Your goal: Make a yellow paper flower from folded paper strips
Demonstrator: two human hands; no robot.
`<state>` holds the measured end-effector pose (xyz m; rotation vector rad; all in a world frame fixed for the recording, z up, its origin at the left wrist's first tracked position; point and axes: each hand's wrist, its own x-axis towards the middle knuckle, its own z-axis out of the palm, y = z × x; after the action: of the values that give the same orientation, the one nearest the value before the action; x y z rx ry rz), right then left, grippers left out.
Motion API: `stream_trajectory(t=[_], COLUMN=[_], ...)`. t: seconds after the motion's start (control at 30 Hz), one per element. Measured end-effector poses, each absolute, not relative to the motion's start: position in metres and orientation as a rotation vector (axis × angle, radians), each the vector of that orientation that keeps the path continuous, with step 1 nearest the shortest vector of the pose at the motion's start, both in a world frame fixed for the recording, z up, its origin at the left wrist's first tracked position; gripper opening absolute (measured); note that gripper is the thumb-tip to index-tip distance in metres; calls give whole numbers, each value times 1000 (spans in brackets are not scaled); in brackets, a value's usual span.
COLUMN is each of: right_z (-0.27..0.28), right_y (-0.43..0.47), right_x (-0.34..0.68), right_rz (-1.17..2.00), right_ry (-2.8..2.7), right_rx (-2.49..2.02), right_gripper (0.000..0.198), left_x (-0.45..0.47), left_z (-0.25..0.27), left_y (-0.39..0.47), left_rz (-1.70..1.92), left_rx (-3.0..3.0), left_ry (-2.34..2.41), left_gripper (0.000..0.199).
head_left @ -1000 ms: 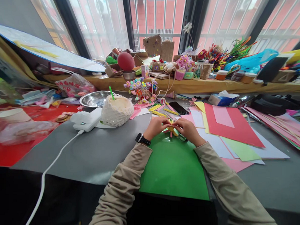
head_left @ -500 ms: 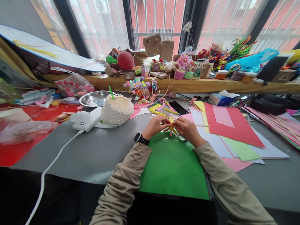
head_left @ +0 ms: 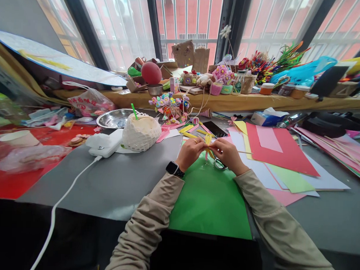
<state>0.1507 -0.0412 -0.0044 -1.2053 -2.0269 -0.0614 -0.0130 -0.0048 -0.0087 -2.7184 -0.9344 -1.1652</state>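
Both my hands meet over the far part of a green sheet [head_left: 210, 203]. Between their fingertips is a small yellow and pink paper flower [head_left: 208, 140], its strips pointing up and down. My left hand [head_left: 192, 153], with a watch on the wrist, is closed on the flower's left side. My right hand [head_left: 227, 153] pinches it from the right. A thin wooden stick [head_left: 244, 152] juts out to the right from behind my right hand; whether that hand holds it I cannot tell. Scissors [head_left: 220, 164] lie under my right hand, only their handle loop showing.
Yellow and pink paper strips and a phone [head_left: 215, 129] lie beyond my hands. A netted coconut [head_left: 141, 133] with a green straw, a white charger [head_left: 105, 143] and a metal plate [head_left: 114, 119] stand left. Coloured sheets [head_left: 281, 152] overlap on the right.
My left hand has rolled over, its knuckles now more upward and its fingers bunched closer on the flower. More of the scissors' handle shows. My right hand stays almost in place.
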Motion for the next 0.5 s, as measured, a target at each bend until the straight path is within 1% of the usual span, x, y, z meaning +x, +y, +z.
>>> stream_trajectory(t=[0.17, 0.4, 0.5], right_z=[-6, -8, -6], right_y=[-40, -39, -40], right_x=[152, 150, 150], right_rz=[79, 48, 28], right_ry=[-2006, -1949, -1956], right_rx=[-1188, -1204, -1199], right_gripper=[19, 17, 14], left_x=[-13, -12, -12], left_z=[-11, -11, -10], left_y=[-5, -6, -7], left_rz=[-1150, -1181, -1271], left_rx=[-2707, -2708, -2737], left_ry=[-879, -916, -948], left_gripper=[18, 17, 15])
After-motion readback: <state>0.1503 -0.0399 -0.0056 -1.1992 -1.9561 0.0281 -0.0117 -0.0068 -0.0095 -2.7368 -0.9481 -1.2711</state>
